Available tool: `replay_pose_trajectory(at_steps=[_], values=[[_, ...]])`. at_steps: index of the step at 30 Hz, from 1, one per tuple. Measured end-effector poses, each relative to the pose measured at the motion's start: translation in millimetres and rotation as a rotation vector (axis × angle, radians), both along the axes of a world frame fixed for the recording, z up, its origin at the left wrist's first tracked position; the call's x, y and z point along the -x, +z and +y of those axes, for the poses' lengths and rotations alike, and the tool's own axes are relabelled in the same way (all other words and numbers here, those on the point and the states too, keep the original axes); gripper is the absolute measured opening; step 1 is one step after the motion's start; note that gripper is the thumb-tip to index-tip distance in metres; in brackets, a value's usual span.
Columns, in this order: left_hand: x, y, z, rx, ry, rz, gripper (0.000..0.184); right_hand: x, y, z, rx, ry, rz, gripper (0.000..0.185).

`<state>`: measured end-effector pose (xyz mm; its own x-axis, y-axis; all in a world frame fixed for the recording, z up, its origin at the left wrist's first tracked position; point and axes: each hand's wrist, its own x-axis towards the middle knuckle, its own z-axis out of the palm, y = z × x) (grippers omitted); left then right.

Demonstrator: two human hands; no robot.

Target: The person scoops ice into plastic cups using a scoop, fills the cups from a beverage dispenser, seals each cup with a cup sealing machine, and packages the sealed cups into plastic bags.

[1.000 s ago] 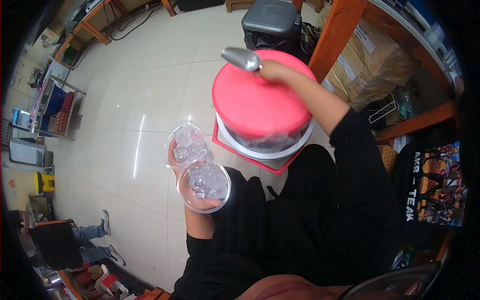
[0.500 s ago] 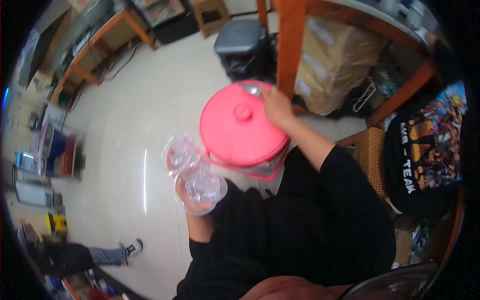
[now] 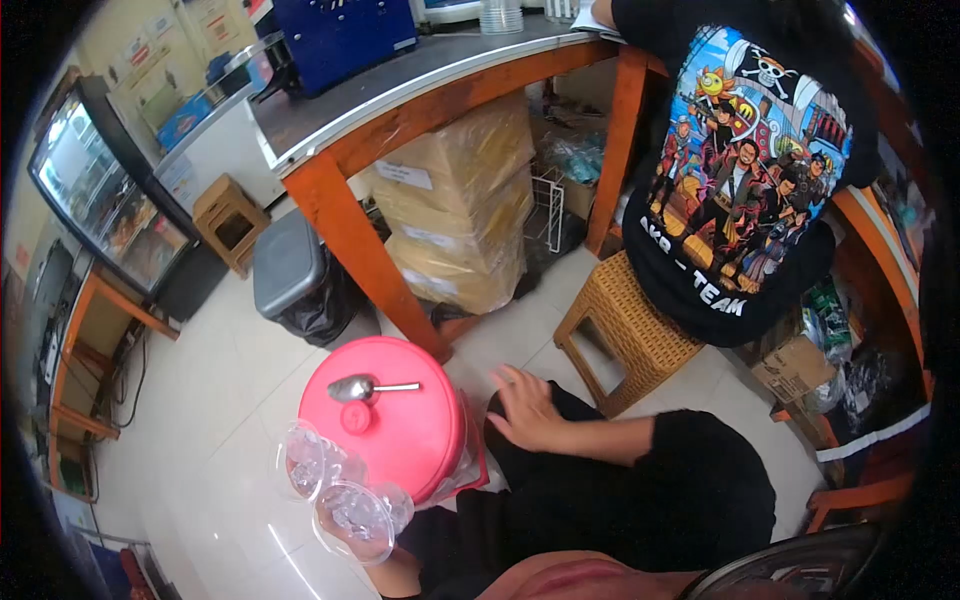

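Note:
Two clear plastic cups with ice in them, a nearer cup [image 3: 355, 520] and a farther cup [image 3: 308, 462], are held by my left hand [image 3: 382, 566], whose fingers show partly through the plastic. Just beside them stands a round pink bucket with its lid [image 3: 410, 435] on. A metal scoop [image 3: 368, 386] lies across the lid by its knob [image 3: 355, 417]. My right hand [image 3: 527, 408] rests on my dark-clothed knee to the right of the bucket, fingers spread and holding nothing.
Behind the bucket are a grey-lidded bin [image 3: 290, 262] and an orange table leg [image 3: 365, 255]. Wrapped boxes [image 3: 455, 205] are stacked under the table. To the right, a person in a printed black shirt [image 3: 745, 180] sits on a woven-pattern stool [image 3: 630, 335].
My right hand has let go of the scoop, leaving it on the lid, and moved to my knee. The view has swung toward the table and the seated person. The cups stay in my left hand.

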<state>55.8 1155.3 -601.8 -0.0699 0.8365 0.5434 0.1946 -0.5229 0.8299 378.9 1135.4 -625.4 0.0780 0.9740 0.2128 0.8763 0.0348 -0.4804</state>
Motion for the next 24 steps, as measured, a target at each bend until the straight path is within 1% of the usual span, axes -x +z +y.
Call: replay_pose_trajectory(at_steps=[1, 2, 5, 8, 11, 13, 15, 16, 19, 22, 24], values=[[-0.4, -2.9, 0.6, 0.051, -0.013, -0.029, 0.093, -12.2, -12.5, -28.0, 0.136, -0.033, -0.120, 0.082], [-2.1, -5.0, 5.1, 0.084, -0.039, -0.040, 0.093, -18.9, -24.6, -47.8, 0.388, -0.093, -0.159, 0.098], [-3.7, -9.7, 12.0, 0.146, -0.092, -0.055, 0.094, -11.5, -37.3, -63.5, 0.818, -0.096, -0.299, 0.124], [2.6, 7.3, 8.1, 0.234, -0.109, -0.067, 0.095, -0.1, -19.0, -44.3, 0.804, -0.226, -0.315, 0.125], [16.8, 49.3, -4.1, 0.335, -0.110, -0.067, 0.095, -7.9, 15.5, -55.3, 0.875, -0.216, -0.286, 0.124], [22.1, 83.8, -12.5, 0.392, -0.113, -0.077, 0.096, -11.7, 47.5, -57.0, 0.948, -0.235, -0.237, 0.116], [23.0, 121.7, -19.8, 0.435, -0.122, -0.083, 0.096, -16.6, 62.2, -63.0, 1.013, -0.237, -0.184, 0.112], [21.4, 141.9, -22.3, 0.449, -0.132, -0.081, 0.097, -17.7, 63.7, -66.5, 1.028, -0.253, -0.167, 0.102], [19.2, 211.2, -31.0, 0.474, -0.172, -0.072, 0.097, -25.3, 87.8, -73.8, 1.119, -0.213, -0.044, 0.092], [11.6, 285.2, -38.9, 0.473, -0.229, -0.060, 0.098, -36.7, 103.1, -100.5, 1.095, -0.043, 0.064, 0.076], [6.1, 334.3, -45.5, 0.468, -0.272, -0.062, 0.098, -36.8, 101.2, -108.3, 1.196, -0.186, 0.140, 0.071]])
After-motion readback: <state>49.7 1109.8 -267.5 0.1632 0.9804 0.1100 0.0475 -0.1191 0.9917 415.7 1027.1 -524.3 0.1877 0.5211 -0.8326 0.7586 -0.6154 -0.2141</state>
